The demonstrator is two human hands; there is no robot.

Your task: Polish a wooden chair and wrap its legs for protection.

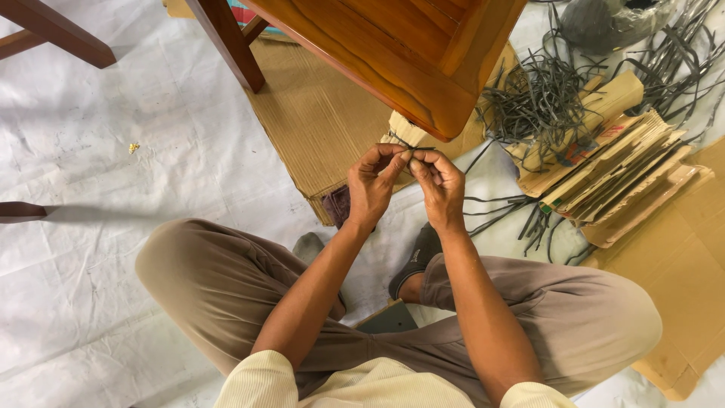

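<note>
Strip (414, 149) | I pinch it with left hand (371, 185) and right hand (439, 185) fingertips | beside table corner (442, 113), over cardboard (317, 128)

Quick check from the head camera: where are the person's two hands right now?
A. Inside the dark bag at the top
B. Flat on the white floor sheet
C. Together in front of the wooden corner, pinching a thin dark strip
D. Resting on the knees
C: the left hand and right hand meet fingertip to fingertip on a thin dark strip just below the wooden furniture corner.
</note>
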